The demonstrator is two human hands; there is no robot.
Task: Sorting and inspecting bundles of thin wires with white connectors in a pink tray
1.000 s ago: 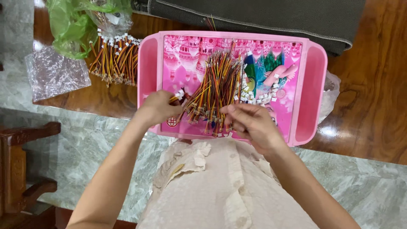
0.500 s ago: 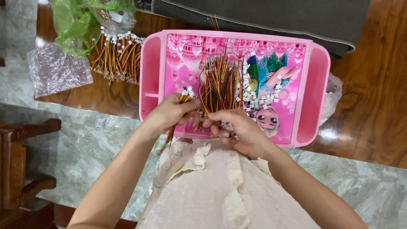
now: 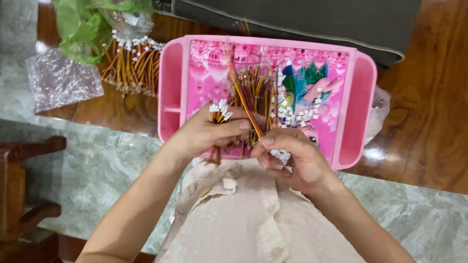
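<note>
A pink plastic tray (image 3: pixel 171 83) with a cartoon picture rests across my lap. On it lies a loose heap of short red, yellow and black wires with white plug ends (image 3: pixel 265 95). My left hand (image 3: pixel 207 134) is closed around a small bunch of these wires (image 3: pixel 219 113), white plugs pointing up. My right hand (image 3: pixel 292 156) pinches one wire (image 3: pixel 241 100) between thumb and forefinger; that wire runs up and left over the heap.
A second pile of the same wires (image 3: pixel 131 65) lies on the wooden floor left of the tray, beside a green plastic bag (image 3: pixel 83 29) and a clear crinkled bag (image 3: pixel 61 80). A dark cushion (image 3: pixel 302 19) sits beyond the tray. A wooden chair (image 3: pixel 24 190) stands at the left.
Both hands have drawn together at the tray's near edge. The left hand has gathered a small bunch; the right hand has pulled one wire out of the heap.
</note>
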